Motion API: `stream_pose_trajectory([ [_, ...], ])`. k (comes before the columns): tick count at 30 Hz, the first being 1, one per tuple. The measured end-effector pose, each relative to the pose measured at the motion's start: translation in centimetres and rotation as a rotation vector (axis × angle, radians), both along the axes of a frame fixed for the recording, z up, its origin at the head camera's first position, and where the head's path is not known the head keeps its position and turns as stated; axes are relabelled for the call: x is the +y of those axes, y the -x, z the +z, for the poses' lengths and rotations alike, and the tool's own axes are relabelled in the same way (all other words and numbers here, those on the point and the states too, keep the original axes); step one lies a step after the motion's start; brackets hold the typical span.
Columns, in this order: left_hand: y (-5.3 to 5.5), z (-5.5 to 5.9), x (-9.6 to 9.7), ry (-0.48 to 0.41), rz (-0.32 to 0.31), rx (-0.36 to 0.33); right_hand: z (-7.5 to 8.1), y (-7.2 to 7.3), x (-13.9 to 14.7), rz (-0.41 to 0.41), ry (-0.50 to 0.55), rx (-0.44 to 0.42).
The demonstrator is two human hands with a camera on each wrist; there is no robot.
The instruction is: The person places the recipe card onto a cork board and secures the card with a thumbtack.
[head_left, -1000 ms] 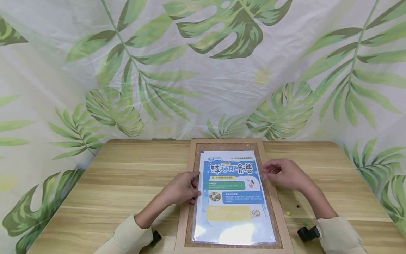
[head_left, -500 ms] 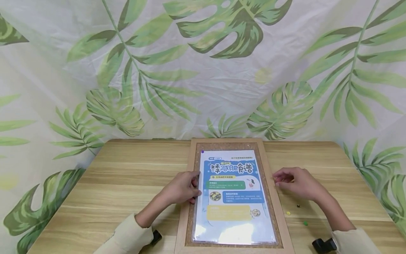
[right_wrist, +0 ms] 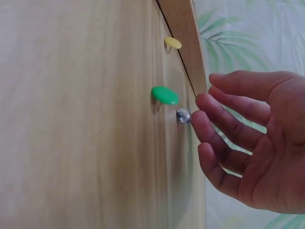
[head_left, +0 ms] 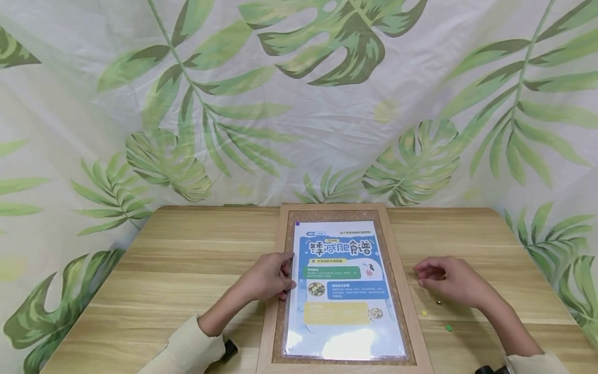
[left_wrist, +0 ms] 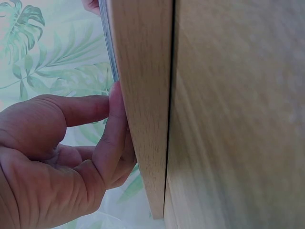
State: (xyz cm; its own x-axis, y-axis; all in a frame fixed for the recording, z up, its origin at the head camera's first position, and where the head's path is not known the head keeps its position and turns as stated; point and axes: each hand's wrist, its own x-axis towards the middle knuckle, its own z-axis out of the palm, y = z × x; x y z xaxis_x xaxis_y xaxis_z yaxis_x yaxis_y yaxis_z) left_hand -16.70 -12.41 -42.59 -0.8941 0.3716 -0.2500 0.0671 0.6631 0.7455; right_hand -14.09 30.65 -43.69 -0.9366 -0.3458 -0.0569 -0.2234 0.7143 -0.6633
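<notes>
I have the blue-and-white, glossy rectangular printed sheet (head_left: 336,291) lying inside a light wooden-framed, brown cork board (head_left: 334,207), which sits at the six o'clock side of my head view, on the striped light-brown wooden bench (head_left: 201,259). A small round purple pin (head_left: 297,224) sits at the sheet's eleven o'clock corner, and a bright glare covers part of its six o'clock end. From the sheet's middle, I see the left hand (head_left: 267,278) at nine o'clock, its fingers touching the sheet's edge by the frame; whether they pinch it or only press, I cannot tell. The right hand (head_left: 450,280) is off the board at three o'clock, its fingers loosely bent, apart and holding nothing. Near it on the bench I count three pins: a silvery, shiny one (right_wrist: 183,115) at seven o'clock from the hand, close to the fingers; a flat, round yellow one (right_wrist: 173,43) farther out at about seven o'clock, beside the frame; and a flat, round green one (right_wrist: 165,95) at six o'clock, tilted with its shaft showing. Toward twelve o'clock, past the bench, I see a white curtain with green leaf prints (head_left: 327,130)
</notes>
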Motion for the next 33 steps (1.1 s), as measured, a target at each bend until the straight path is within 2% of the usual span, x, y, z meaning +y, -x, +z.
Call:
stream_pose_trajectory([
  [11, -0.1, -0.1, 0.0, -0.004, 0.001, -0.005, -0.4, -1.3, 1.0, 0.013, -0.002, 0.012],
  [20, 0.0, -0.1, 0.0, -0.007, -0.006, -0.006, -0.6, -2.3, 1.5, 0.008, -0.021, -0.018],
  [33, 0.0, 0.1, 0.1, -0.002, 0.014, -0.017, -0.8, -3.4, 1.8, 0.006, -0.014, -0.011],
])
